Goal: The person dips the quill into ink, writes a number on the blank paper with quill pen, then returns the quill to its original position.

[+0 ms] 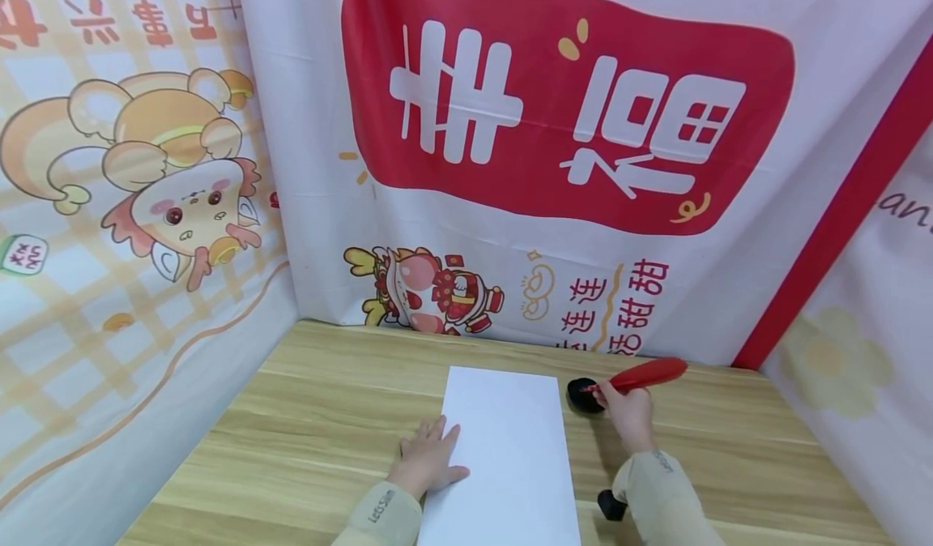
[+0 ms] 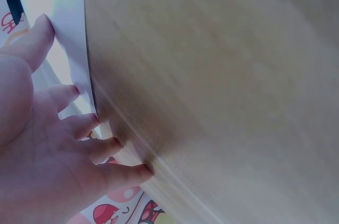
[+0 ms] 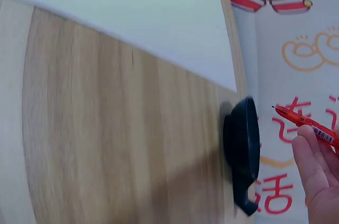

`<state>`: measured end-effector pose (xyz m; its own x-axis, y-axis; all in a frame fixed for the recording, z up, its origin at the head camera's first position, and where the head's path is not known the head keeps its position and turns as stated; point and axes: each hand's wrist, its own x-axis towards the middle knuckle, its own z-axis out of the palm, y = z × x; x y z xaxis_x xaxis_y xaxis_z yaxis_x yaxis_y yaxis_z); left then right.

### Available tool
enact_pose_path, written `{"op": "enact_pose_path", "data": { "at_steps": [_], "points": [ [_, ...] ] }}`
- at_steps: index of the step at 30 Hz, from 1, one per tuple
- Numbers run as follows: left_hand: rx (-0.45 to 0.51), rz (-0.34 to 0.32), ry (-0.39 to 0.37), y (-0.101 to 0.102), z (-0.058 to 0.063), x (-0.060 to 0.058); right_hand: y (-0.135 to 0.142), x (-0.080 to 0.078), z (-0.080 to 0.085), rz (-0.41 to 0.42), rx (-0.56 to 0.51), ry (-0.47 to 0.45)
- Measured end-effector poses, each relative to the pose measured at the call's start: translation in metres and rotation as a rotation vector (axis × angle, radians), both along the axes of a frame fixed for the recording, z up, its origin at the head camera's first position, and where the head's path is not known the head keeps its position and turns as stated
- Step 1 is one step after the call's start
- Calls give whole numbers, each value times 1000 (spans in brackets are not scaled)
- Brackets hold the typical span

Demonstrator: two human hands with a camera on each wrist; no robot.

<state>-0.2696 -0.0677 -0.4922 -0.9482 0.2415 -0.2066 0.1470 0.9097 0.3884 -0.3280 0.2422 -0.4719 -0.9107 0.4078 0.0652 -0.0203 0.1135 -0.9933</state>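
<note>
A long white sheet of paper [image 1: 506,449] lies on the wooden table. My left hand [image 1: 430,457] rests on its left edge with fingers spread, the thumb on the paper and the other fingertips reaching past the edge onto the wood, as the left wrist view shows too. In my right hand [image 1: 632,416] I pinch a red feather pen [image 1: 649,374], its plume pointing up and right. Its dark writing tip [image 3: 274,107] sticks out beyond the fingers, beside a small black dish-like stand [image 1: 583,396] with a short spout, just right of the paper's far corner.
A small black object [image 1: 611,505] sits by my right sleeve, partly covered by it. The wooden table [image 1: 321,432] meets a printed white cloth [image 1: 313,206] behind it, with more cloth hanging on the left and right.
</note>
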Motion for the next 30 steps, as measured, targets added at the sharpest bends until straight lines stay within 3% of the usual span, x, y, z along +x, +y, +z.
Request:
{"op": "enact_pose_path", "data": {
  "at_steps": [10,30],
  "points": [
    [-2,15,4,2,0,0,-29,-6,4,72,66,-71],
    [-8,6,16,0,2,2,-70,-5,-10,125,110,-71]
  ]
}}
